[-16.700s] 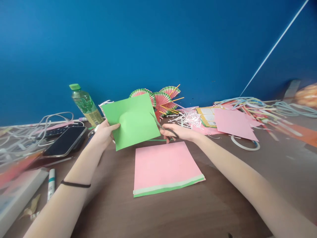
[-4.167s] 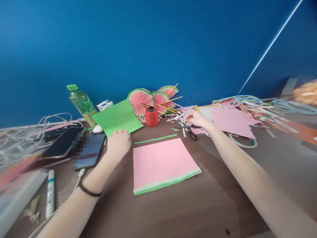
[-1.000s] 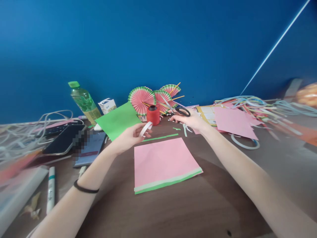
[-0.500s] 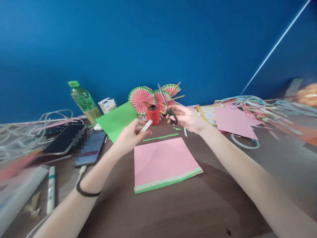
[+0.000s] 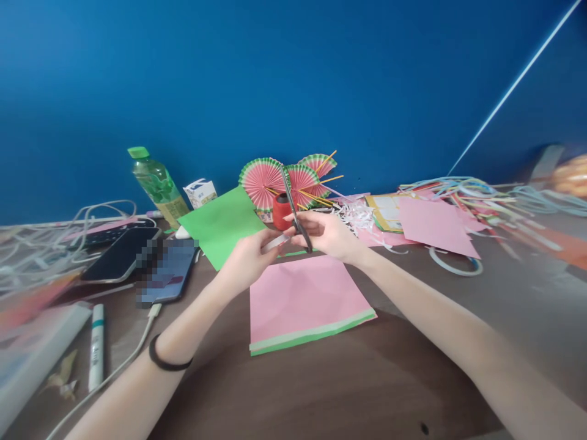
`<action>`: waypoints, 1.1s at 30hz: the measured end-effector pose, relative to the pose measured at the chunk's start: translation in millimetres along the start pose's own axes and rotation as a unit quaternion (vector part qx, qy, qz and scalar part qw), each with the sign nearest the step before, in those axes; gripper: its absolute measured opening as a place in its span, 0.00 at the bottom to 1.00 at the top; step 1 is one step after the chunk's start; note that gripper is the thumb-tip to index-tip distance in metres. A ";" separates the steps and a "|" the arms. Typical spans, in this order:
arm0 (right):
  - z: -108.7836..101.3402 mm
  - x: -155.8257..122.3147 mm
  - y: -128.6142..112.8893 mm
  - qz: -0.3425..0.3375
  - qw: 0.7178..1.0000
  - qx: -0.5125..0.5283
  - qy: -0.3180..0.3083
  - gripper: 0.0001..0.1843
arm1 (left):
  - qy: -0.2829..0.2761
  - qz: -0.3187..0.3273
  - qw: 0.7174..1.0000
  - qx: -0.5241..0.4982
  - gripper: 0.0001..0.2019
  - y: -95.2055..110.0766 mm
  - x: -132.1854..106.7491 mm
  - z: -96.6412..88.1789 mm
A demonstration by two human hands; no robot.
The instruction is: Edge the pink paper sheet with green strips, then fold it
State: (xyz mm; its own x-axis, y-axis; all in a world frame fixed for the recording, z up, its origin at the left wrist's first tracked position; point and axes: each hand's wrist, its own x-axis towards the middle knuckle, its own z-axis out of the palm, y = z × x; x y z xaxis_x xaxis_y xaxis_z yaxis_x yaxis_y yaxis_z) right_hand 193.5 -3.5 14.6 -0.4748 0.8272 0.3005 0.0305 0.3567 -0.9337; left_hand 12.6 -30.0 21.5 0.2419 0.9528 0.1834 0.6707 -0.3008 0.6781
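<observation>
My left hand [image 5: 250,253] pinches a small white strip [image 5: 275,242], possibly paper or tape. Close beside it, my right hand [image 5: 332,235] is closed on black-handled scissors [image 5: 296,217], whose blades point up and away. The two hands nearly meet; whether the scissors touch the strip I cannot tell. Beneath them lies a pink paper sheet [image 5: 298,299] with a pale green and a brighter green band along its near edge. A green sheet [image 5: 220,223] lies behind my left hand. Part of a thin green strip shows behind the pink sheet, mostly covered by my hands.
Pleated watermelon-coloured paper fans [image 5: 261,183] stand against the blue wall, behind a red spool [image 5: 281,211]. Two phones [image 5: 121,253], a green bottle [image 5: 158,186] and a marker [image 5: 96,348] are on the left. Pink sheets [image 5: 435,223] and paper scraps [image 5: 360,217] lie at the right back.
My hands have come together above the pink sheet's far edge. The right hand brought the scissors left and down, next to the white strip, and the left hand moved slightly right.
</observation>
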 end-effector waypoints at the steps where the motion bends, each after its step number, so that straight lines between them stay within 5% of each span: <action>1: 1.1 -0.6 -0.7 -0.003 1.000 -0.006 -0.005 0.24 | -0.003 -0.006 1.000 0.007 0.18 0.0 0.0 0.3; 14: 20.6 -12.5 -2.1 -0.038 0.980 -0.187 -0.055 0.24 | 0.012 -0.035 0.997 0.062 0.12 -8.9 -1.1 4.8; 22: 23.1 -12.3 -11.3 0.018 0.997 -0.032 -0.067 0.22 | 0.021 -0.043 0.994 0.093 0.10 -10.0 -1.5 4.5; 33: 10.0 -1.5 -0.2 0.114 0.991 0.064 0.040 0.20 | -0.028 -0.018 0.999 0.041 0.13 -5.0 -1.6 9.3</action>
State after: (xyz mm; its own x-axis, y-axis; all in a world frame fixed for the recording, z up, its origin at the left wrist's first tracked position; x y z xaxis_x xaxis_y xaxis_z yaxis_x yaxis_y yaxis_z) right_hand 185.4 -9.2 12.3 -0.3978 0.9132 0.0886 0.0144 0.1028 -0.9946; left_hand 15.4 -30.4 11.3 0.2543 0.9599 0.1177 0.7340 -0.2708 0.6229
